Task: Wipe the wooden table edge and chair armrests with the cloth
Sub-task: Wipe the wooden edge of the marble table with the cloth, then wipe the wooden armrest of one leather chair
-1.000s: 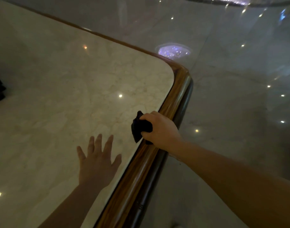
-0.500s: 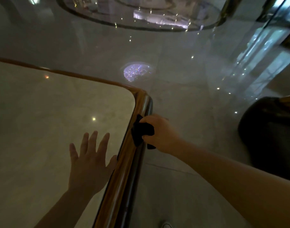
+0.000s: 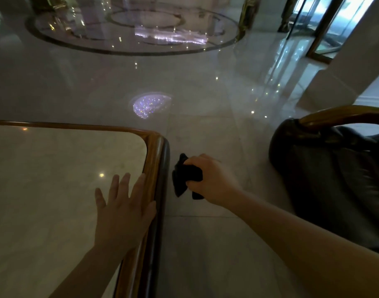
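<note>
Nearest, the left hand lies flat and spread on the marble top, thumb against the wooden table edge. Just beyond, the right hand grips the bunched dark cloth beside the rail, seemingly clear of it. Farther right waits the chair armrest; refolding to a clean face first would help.

Cloth: black. Worktop: cream, marbled; edge: brown wood. Chair: dark; armrest: brown.
</note>
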Demonstrator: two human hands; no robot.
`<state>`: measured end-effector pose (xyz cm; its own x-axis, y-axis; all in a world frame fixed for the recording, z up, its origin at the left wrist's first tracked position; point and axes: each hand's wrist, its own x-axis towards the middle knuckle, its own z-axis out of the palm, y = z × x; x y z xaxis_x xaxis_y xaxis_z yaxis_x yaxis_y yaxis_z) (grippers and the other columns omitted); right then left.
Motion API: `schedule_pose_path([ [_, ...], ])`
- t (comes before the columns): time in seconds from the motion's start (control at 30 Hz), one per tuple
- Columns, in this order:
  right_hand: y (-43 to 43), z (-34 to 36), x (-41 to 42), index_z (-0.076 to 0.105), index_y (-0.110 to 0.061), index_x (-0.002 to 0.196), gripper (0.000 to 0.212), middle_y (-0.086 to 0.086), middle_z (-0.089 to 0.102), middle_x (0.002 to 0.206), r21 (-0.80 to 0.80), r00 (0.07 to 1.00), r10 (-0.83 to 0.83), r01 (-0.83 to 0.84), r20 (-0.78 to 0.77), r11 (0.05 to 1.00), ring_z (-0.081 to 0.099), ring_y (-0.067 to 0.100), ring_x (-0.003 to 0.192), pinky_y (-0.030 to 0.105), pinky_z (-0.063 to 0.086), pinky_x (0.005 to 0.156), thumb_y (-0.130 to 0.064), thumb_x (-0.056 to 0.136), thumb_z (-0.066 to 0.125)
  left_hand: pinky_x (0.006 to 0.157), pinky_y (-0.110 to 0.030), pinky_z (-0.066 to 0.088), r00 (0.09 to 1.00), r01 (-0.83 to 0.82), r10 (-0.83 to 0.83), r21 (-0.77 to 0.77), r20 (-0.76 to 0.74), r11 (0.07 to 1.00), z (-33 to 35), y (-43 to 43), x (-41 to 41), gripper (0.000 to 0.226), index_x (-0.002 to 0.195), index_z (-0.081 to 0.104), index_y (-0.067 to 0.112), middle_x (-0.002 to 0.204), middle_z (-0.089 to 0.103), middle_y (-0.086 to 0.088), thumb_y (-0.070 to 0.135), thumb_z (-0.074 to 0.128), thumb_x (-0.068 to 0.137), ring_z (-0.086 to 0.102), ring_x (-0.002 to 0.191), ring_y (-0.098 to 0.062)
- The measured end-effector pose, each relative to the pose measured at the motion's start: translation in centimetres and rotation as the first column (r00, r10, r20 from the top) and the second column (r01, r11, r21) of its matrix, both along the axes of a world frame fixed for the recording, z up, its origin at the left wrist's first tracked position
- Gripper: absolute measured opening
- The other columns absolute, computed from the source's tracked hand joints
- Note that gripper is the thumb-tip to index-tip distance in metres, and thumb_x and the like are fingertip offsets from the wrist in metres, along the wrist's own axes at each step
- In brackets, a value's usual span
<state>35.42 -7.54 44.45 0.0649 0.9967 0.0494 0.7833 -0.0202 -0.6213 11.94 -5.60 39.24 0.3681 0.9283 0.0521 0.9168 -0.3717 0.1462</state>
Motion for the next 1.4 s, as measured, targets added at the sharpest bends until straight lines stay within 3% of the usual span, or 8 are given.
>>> schedule_pose_path([
  [0.27, -5.3, 3.9, 7.1, 0.064, -0.029, 0.114, 0.036, -0.004, 0.059, 0.108, 0.018, 0.994, -0.108, 0.107, 0.029, 0.994, 0.061, 0.018, 0.090, 0.041, 0.054, 0.079, -0.022, 0.080, 0.072, 0.114, -0.066, 0.013, 0.996, 0.085, -0.085, 0.037, 0.000, 0.996, 4.9, -2.6, 7.2, 0.079, 0.154, 0.020, 0.026, 0.159, 0.025, -0.011, 0.066, 0.010, 0.086, 0.013, 0.149, -0.033],
  [0.5, -11.4, 5.7, 15.2, 0.061, -0.031, 0.115, 0.035, -0.007, 0.059, 0.107, 0.014, 0.973, -0.226, 0.225, 0.050, 0.974, 0.061, 0.016, 0.087, 0.042, 0.056, 0.078, -0.025, 0.082, 0.070, 0.113, -0.066, 0.014, 0.985, 0.172, -0.172, 0.046, -0.006, 0.984, 7.5, -5.7, 15.2, 0.079, 0.152, 0.028, 0.023, 0.158, 0.028, -0.015, 0.064, 0.020, 0.085, 0.016, 0.148, -0.034],
  [0.7, -16.9, 6.7, 21.2, 0.061, -0.032, 0.117, 0.037, -0.010, 0.059, 0.106, 0.021, 0.946, -0.321, 0.320, 0.053, 0.947, 0.061, 0.015, 0.090, 0.041, 0.055, 0.080, -0.024, 0.082, 0.071, 0.107, -0.068, 0.023, 0.968, 0.248, -0.250, 0.105, 0.006, 0.963, 8.9, -9.0, 22.2, 0.073, 0.144, 0.042, 0.019, 0.146, 0.043, -0.018, 0.058, 0.032, 0.084, 0.035, 0.139, -0.038],
  [0.9, -21.4, 7.8, 25.9, 0.062, -0.031, 0.116, 0.038, -0.011, 0.057, 0.103, 0.051, 0.914, -0.404, 0.402, 0.043, 0.914, 0.059, 0.011, 0.087, 0.034, 0.054, 0.076, -0.024, 0.080, 0.072, 0.107, -0.068, 0.024, 0.937, 0.340, -0.347, 0.140, 0.028, 0.930, 9.8, -11.3, 28.1, 0.069, 0.144, 0.036, 0.024, 0.144, 0.045, -0.016, 0.059, 0.037, 0.084, 0.036, 0.138, -0.038],
  [1.3, -27.8, 8.6, 32.8, 0.059, -0.040, 0.118, 0.043, -0.017, 0.055, 0.106, 0.056, 0.736, -0.673, 0.670, 0.073, 0.740, 0.059, 0.009, 0.093, 0.033, 0.054, 0.074, -0.031, 0.078, 0.073, 0.114, -0.063, 0.013, 0.791, 0.605, -0.611, 0.105, 0.040, 0.790, 10.7, -12.6, 39.8, 0.083, 0.151, 0.027, 0.024, 0.158, 0.028, -0.012, 0.068, 0.011, 0.082, 0.012, 0.149, -0.032],
  [1.4, -28.8, 8.6, 33.8, 0.059, -0.041, 0.118, 0.043, -0.018, 0.055, 0.106, 0.051, 0.665, -0.743, 0.741, 0.076, 0.669, 0.057, 0.009, 0.096, 0.034, 0.054, 0.077, -0.031, 0.078, 0.074, 0.114, -0.064, 0.014, 0.730, 0.676, -0.682, 0.108, 0.033, 0.729, 10.6, -12.0, 42.1, 0.079, 0.151, 0.024, 0.025, 0.157, 0.028, -0.011, 0.066, 0.017, 0.085, 0.012, 0.149, -0.032],
])
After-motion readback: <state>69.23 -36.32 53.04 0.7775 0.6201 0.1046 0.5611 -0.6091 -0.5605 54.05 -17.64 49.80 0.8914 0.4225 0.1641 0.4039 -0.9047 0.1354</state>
